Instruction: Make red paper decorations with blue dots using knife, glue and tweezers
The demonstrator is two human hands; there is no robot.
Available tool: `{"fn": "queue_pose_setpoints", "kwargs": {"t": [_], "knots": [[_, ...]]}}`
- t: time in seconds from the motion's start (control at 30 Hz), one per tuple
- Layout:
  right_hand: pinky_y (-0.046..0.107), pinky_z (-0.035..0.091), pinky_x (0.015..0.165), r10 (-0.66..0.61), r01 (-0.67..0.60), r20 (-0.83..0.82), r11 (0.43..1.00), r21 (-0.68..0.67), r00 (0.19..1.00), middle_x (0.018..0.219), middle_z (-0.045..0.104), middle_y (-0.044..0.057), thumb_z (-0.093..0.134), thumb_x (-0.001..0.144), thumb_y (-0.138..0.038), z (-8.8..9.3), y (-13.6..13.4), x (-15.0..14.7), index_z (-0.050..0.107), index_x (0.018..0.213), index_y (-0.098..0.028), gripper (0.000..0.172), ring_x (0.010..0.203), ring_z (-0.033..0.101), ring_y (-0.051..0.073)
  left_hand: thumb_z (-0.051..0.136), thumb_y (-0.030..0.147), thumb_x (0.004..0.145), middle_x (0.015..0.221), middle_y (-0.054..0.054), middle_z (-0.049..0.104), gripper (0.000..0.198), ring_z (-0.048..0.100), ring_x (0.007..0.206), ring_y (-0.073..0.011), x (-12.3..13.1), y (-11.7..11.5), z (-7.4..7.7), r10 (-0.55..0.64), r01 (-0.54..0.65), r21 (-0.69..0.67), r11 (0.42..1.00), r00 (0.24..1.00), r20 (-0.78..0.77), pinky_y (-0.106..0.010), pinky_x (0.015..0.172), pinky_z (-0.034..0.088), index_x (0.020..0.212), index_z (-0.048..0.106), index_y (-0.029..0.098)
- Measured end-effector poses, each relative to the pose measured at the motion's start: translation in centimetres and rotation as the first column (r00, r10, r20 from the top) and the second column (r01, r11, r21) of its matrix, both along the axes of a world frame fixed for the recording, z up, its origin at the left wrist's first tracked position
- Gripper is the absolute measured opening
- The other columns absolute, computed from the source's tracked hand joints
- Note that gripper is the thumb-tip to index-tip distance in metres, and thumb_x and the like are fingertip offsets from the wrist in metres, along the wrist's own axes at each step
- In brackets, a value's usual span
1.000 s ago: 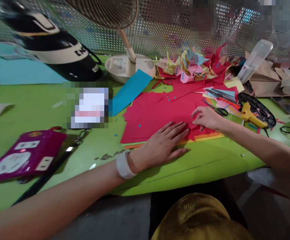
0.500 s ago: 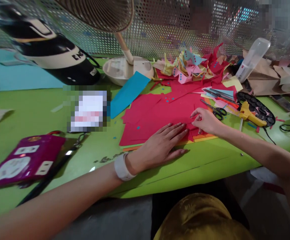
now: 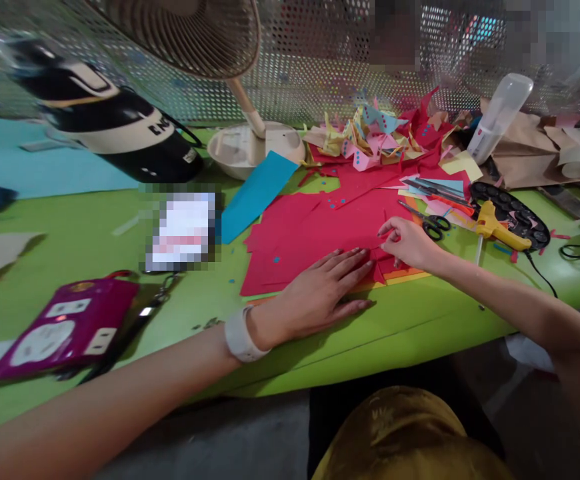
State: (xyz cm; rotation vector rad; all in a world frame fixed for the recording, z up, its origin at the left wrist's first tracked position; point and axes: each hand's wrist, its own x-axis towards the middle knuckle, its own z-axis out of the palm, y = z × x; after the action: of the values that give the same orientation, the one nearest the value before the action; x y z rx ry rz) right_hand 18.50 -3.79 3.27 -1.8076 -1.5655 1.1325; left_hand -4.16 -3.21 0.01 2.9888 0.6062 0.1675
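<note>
My left hand (image 3: 327, 283) lies flat with fingers spread, pressing on the near part of a stack of red paper (image 3: 290, 230). Just to its right, my right hand (image 3: 410, 243) is closed in a pinch low over the red paper. Whatever is between those fingertips is too small to make out. A narrow red paper flap (image 3: 379, 272) stands up between the two hands. Orange and yellow sheets (image 3: 410, 275) show under the red ones at the near edge. Black-handled scissors (image 3: 435, 225) lie right beside my right hand.
A yellow glue gun (image 3: 500, 227) rests by a black palette (image 3: 533, 213) on the right. Folded paper pieces (image 3: 370, 133) are heaped behind. At left are a blue card (image 3: 260, 197), a phone (image 3: 183, 230), a purple power strip (image 3: 65, 327), a bottle (image 3: 120, 127) and a fan (image 3: 250, 147).
The camera view has shifted slightly. Both hands keep nearly the same place on the red paper, with the left flat and the right pinched.
</note>
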Motion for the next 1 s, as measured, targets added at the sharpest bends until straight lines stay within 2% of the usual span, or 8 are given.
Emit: {"fn": "queue_pose_setpoints", "kwargs": {"t": [0.2, 0.43, 0.7, 0.87, 1.0], "knots": [[0.019, 0.044, 0.045, -0.002, 0.002, 0.03, 1.0, 0.02, 1.0, 0.074, 0.063, -0.004, 0.056, 0.087, -0.003, -0.1, 0.0, -0.2, 0.055, 0.097, -0.017, 0.018, 0.039, 0.052, 0.004, 0.034, 0.063, 0.101, 0.152, -0.02, 0.05, 0.072, 0.047, 0.141, -0.0348, 0.3, 0.1, 0.4, 0.006, -0.006, 0.013, 1.0, 1.0, -0.003, -0.05, 0.114, 0.04, 0.15, 0.045, 0.011], [0.021, 0.045, 0.051, 0.002, -0.007, 0.064, 0.998, 0.07, 0.998, 0.071, 0.061, -0.005, 0.057, 0.086, -0.005, -0.6, 0.0, -0.2, 0.058, 0.098, -0.016, 0.016, 0.041, 0.051, 0.004, 0.034, 0.058, 0.103, 0.138, -0.021, 0.061, 0.063, 0.054, 0.131, -0.0324, 0.9, 0.2, 0.0, 0.004, -0.01, 0.047, 0.999, 0.991, 0.137, -0.047, 0.106, 0.048, 0.139, 0.053, 0.009], [0.024, 0.046, 0.059, 0.031, -0.049, 0.14, 0.99, 0.13, 0.99, 0.075, 0.066, -0.001, 0.058, 0.082, -0.006, -0.6, -0.2, 0.0, 0.064, 0.098, -0.016, 0.019, 0.054, 0.058, 0.01, 0.042, 0.054, 0.102, 0.137, -0.021, 0.06, 0.058, 0.056, 0.128, -0.0344, 0.8, 0.1, -0.7, -0.024, 0.004, 0.104, 0.995, 0.981, 0.191, -0.05, 0.104, 0.049, 0.137, 0.052, 0.01], [0.023, 0.045, 0.058, 0.026, -0.043, 0.135, 0.991, 0.127, 0.99, 0.073, 0.065, -0.002, 0.059, 0.082, -0.007, -0.6, -0.1, -0.1, 0.063, 0.098, -0.017, 0.019, 0.054, 0.057, 0.01, 0.039, 0.055, 0.103, 0.135, -0.02, 0.061, 0.057, 0.056, 0.127, -0.0346, 0.9, 0.1, -0.5, -0.019, -0.001, 0.1, 0.995, 0.981, 0.192, -0.05, 0.102, 0.051, 0.136, 0.052, 0.01], [0.023, 0.045, 0.057, 0.016, -0.031, 0.127, 0.992, 0.122, 0.992, 0.072, 0.064, -0.003, 0.059, 0.082, -0.006, -0.7, -0.1, -0.2, 0.062, 0.099, -0.017, 0.02, 0.053, 0.056, 0.009, 0.039, 0.055, 0.103, 0.135, -0.02, 0.061, 0.061, 0.055, 0.13, -0.0337, 0.9, 0.1, -0.6, -0.01, -0.005, 0.078, 0.997, 0.98, 0.2, -0.05, 0.103, 0.05, 0.142, 0.047, 0.01]]}}
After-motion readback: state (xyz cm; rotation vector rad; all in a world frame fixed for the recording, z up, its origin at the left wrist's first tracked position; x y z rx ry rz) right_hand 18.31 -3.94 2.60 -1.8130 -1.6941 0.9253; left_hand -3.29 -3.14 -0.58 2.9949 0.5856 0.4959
